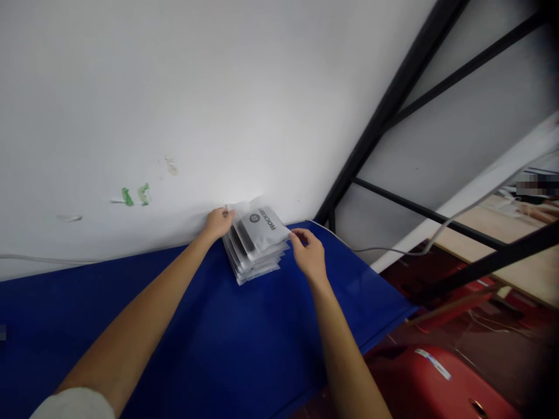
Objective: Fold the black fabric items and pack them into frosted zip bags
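A stack of frosted plastic zip bags (257, 265) lies on a blue-covered surface (209, 349) against the white wall. The top bag (266, 235) carries dark printed lettering and a round logo, and something dark shows through it. At its far left corner, my left hand (218, 223) pinches the bag's edge between thumb and fingers. My right hand (309, 253) has closed its thumb and fingertips on the right corner of the same bag. What exactly lies inside the bags cannot be made out.
A black metal frame (379, 122) rises at the right, with a pale cable (393, 251) running past it. Below right is a red stool (437, 378). Beyond the frame stands a wooden table (493, 244), where part of another person's arm shows. Green marks (127, 196) dot the wall (196, 87).
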`<state>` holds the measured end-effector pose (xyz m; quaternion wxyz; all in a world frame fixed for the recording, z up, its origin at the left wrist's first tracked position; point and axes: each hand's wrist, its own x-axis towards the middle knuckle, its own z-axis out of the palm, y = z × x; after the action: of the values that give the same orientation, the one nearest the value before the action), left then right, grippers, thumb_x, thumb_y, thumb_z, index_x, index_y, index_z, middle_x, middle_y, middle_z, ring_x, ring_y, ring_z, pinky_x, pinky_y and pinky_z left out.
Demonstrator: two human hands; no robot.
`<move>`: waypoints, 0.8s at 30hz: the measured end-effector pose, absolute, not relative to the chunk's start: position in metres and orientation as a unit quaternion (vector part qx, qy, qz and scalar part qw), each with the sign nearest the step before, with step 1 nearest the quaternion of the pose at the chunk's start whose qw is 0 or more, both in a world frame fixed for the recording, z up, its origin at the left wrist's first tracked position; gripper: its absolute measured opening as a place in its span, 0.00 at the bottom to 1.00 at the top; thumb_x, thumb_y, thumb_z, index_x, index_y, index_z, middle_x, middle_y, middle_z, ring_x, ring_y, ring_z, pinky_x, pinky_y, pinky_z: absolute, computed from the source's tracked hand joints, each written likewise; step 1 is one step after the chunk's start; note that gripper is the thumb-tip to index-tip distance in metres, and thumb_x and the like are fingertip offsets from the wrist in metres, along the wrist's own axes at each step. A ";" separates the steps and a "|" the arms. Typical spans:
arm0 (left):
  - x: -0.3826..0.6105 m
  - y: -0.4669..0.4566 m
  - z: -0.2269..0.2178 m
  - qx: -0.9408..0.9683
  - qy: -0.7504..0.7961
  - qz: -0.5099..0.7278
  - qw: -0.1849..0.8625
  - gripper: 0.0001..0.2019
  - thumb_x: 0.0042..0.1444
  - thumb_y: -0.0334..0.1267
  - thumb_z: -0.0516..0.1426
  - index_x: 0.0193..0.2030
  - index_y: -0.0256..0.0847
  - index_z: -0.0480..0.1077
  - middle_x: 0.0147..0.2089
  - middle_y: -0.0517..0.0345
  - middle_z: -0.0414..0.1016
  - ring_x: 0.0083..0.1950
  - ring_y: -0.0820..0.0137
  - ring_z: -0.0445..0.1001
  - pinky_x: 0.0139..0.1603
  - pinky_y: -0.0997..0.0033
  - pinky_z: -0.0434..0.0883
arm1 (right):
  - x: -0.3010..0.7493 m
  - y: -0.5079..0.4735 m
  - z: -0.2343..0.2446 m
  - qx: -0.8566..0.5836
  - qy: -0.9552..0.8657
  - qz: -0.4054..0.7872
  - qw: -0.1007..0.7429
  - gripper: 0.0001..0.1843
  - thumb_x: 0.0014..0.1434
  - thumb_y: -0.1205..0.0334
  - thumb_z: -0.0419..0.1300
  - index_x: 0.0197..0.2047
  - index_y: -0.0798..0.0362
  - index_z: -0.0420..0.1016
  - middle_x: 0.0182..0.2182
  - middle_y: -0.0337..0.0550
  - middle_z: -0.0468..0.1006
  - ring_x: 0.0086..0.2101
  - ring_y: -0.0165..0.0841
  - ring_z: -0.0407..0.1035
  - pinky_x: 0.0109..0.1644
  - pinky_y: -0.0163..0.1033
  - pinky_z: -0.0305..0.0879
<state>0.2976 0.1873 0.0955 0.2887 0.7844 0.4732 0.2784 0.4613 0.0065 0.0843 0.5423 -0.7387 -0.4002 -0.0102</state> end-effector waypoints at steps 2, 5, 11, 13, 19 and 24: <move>0.295 0.185 0.091 0.781 0.470 0.279 0.300 0.17 0.62 0.44 0.50 0.45 0.36 0.75 0.39 0.49 0.80 0.39 0.65 0.78 0.43 0.70 0.69 | 0.459 0.007 0.083 -0.735 -0.408 -0.009 0.542 0.18 0.52 0.50 0.54 0.37 0.54 0.75 0.37 0.50 0.79 0.38 0.40 0.72 0.45 0.45 0.66; 0.290 0.182 0.084 0.779 0.464 0.281 0.314 0.16 0.62 0.43 0.50 0.46 0.35 0.74 0.39 0.48 0.80 0.38 0.66 0.78 0.42 0.70 0.70 | 0.458 0.008 0.081 -0.733 -0.419 -0.001 0.536 0.19 0.54 0.49 0.54 0.38 0.55 0.75 0.38 0.51 0.79 0.40 0.40 0.72 0.47 0.46 0.66; 0.275 0.169 0.078 0.774 0.456 0.300 0.320 0.15 0.62 0.42 0.51 0.45 0.35 0.73 0.40 0.48 0.79 0.39 0.66 0.78 0.44 0.70 0.70 | 0.446 0.001 0.085 -0.740 -0.413 -0.099 0.522 0.22 0.57 0.51 0.52 0.45 0.59 0.73 0.43 0.57 0.77 0.45 0.44 0.70 0.52 0.51 0.64; 0.266 0.159 0.075 0.771 0.458 0.314 0.311 0.14 0.62 0.41 0.50 0.46 0.35 0.72 0.41 0.47 0.79 0.42 0.66 0.77 0.46 0.70 0.70 | 0.430 -0.005 0.088 -0.721 -0.427 -0.160 0.522 0.21 0.59 0.53 0.51 0.47 0.59 0.72 0.46 0.59 0.75 0.48 0.44 0.68 0.54 0.52 0.62; 0.228 0.121 0.055 0.766 0.471 0.337 0.279 0.12 0.61 0.36 0.52 0.48 0.35 0.70 0.45 0.48 0.78 0.45 0.67 0.76 0.49 0.68 0.70 | 0.357 -0.016 0.082 -0.622 -0.554 -0.186 0.522 0.14 0.63 0.60 0.51 0.48 0.53 0.71 0.45 0.53 0.75 0.49 0.40 0.69 0.55 0.50 0.65; 0.171 0.087 0.038 0.776 0.486 0.323 0.241 0.14 0.61 0.32 0.49 0.52 0.34 0.68 0.51 0.47 0.75 0.50 0.69 0.74 0.54 0.69 0.69 | 0.308 -0.012 0.056 -0.588 -0.639 -0.085 0.488 0.15 0.63 0.60 0.52 0.50 0.54 0.71 0.45 0.52 0.76 0.49 0.40 0.70 0.54 0.48 0.68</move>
<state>0.1708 0.0874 0.0384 0.2405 0.7756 0.4863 0.3226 0.3076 -0.0124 0.0559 0.4881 -0.5882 -0.6392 -0.0852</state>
